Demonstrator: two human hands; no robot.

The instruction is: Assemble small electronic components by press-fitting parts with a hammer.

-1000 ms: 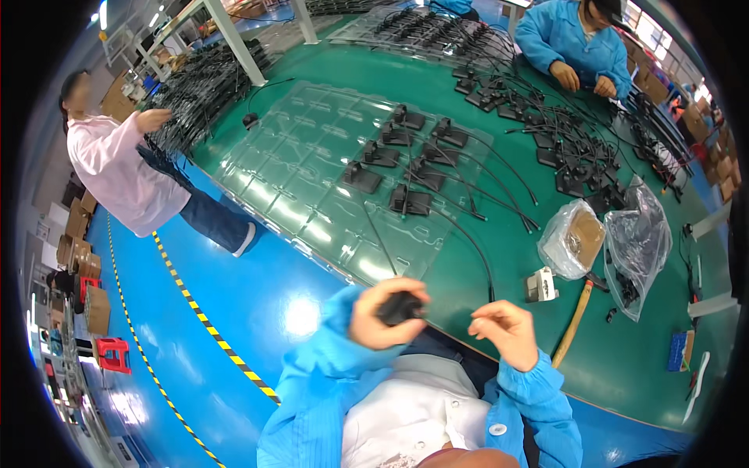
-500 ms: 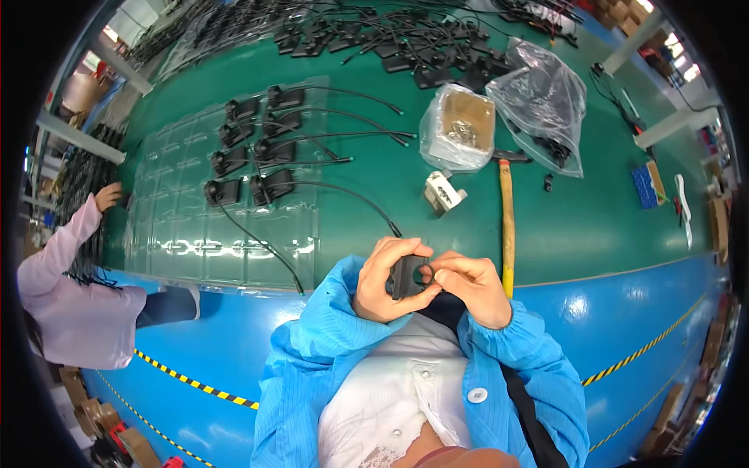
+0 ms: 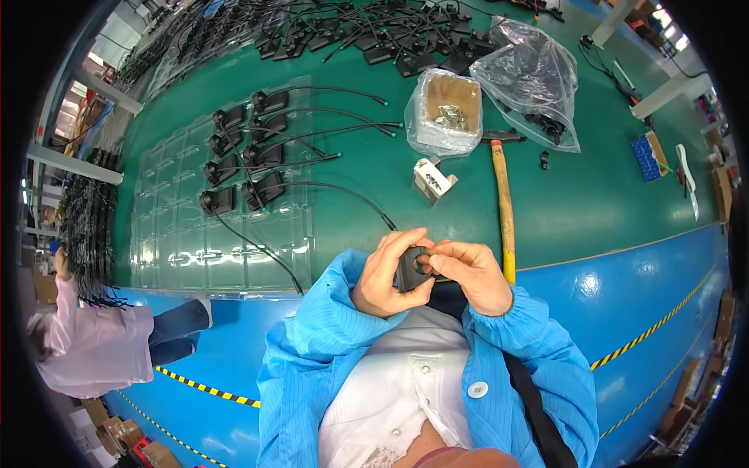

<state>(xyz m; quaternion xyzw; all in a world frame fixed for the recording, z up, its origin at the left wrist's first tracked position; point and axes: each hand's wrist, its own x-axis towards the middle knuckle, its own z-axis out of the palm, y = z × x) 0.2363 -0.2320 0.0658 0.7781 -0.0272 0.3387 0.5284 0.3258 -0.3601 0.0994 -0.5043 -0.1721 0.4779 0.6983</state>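
Left hand [image 3: 381, 279]: fingers clasped round a black, block-like plastic part [image 3: 406, 274] with a round opening.
Right hand [image 3: 476, 281]: thumb and fingertips brought together at that opening; cannot tell whether they grip anything.
Black part: between the hands, near the front edge of the green table [image 3: 577, 207].
Clear plastic tray [image 3: 168, 204]: on the table, left, bearing black cabled units [image 3: 223, 200].

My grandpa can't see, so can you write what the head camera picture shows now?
A person's left hand grips a black part with a round opening; the right hand is at that opening. On the green table beyond are cabled black devices on a clear plastic tray, a bagged box and a wooden-handled hammer.
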